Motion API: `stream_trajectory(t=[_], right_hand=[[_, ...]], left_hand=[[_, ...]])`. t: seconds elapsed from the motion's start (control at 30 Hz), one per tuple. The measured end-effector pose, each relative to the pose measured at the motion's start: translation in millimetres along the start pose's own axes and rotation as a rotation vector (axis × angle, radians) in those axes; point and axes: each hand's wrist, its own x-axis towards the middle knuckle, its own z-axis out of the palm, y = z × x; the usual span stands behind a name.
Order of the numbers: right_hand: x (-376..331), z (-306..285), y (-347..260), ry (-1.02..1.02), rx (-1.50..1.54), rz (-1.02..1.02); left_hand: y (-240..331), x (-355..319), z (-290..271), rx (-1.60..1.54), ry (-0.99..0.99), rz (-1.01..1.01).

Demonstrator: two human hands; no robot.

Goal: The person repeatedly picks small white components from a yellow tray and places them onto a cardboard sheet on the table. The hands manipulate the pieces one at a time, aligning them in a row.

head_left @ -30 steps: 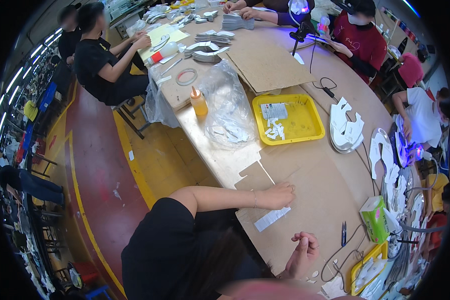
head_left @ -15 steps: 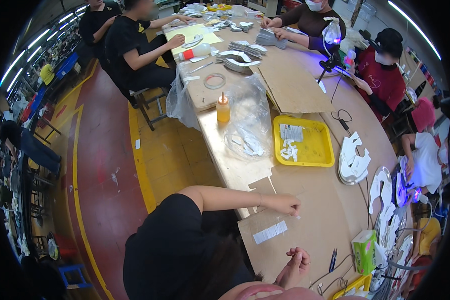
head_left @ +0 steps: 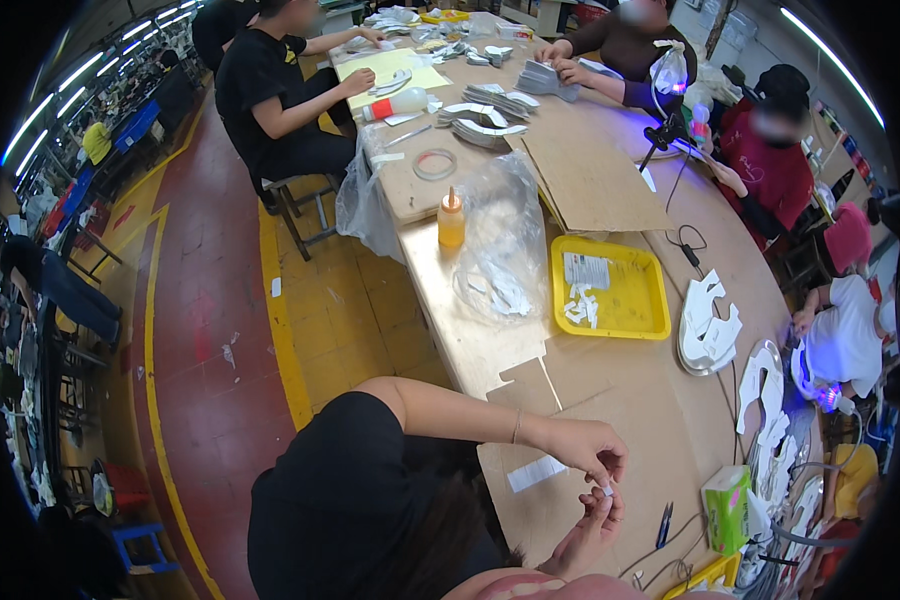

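My left hand (head_left: 588,450) reaches in from the left, its thumb and fingertips closed in a pinch. Just below it, my right hand (head_left: 588,532) has its fingers closed together, nearly touching the left. A tiny white piece (head_left: 607,490) sits between the fingertips of both hands. Anything else in the right hand is too small to make out. On the brown cardboard sheet (head_left: 515,515) under my hands lies a row of white strips (head_left: 536,473), partly covered by the left hand.
Ahead is a yellow tray (head_left: 630,325) with white scraps. Beyond it lie a cardboard panel (head_left: 595,185), plastic bag (head_left: 500,240) and glue bottle (head_left: 451,220). Tweezers (head_left: 664,526), a green tissue pack (head_left: 727,508), cables and white cut pieces (head_left: 710,330) are at right. Several people work around the table.
My left hand has moved down and right from the cardboard's upper edge to my right hand. Their fingertips now meet at the tiny white piece.
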Motion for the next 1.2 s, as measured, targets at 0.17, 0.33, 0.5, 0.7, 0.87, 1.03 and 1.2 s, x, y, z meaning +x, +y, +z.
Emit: stream_trajectory(t=[0.17,0.33,0.5,0.7,0.87,1.03,1.2], right_hand=[[-2.9,-7.4,-0.4,0.002,-0.016,-0.039],[-4.0,-10.8,-2.2,-0.003,0.031,-0.053],[-2.8,-22.1,0.8,-0.05,0.156,-0.009],[-0.9,-32.5,4.9,-0.059,0.238,0.02],[-1.5,-29.6,1.8,-0.05,0.229,-0.007],[-1.6,-24.4,-2.8,-0.016,0.154,-0.026],[-0.8,-21.5,-8.5,-0.007,0.184,-0.041]], left_hand=[[16.3,-3.1,9.2,0.198,0.03,0.028],[22.3,-4.4,14.6,0.229,0.037,0.038],[27.1,-6.9,17.5,0.204,0.023,0.036],[34.2,-5.2,19.1,0.181,-0.02,0.026],[36.2,-4.2,21.4,0.249,-0.01,0.085],[41.6,-1.8,21.9,0.288,-0.045,0.048],[52.9,3.2,22.9,0.311,-0.086,-0.011]])
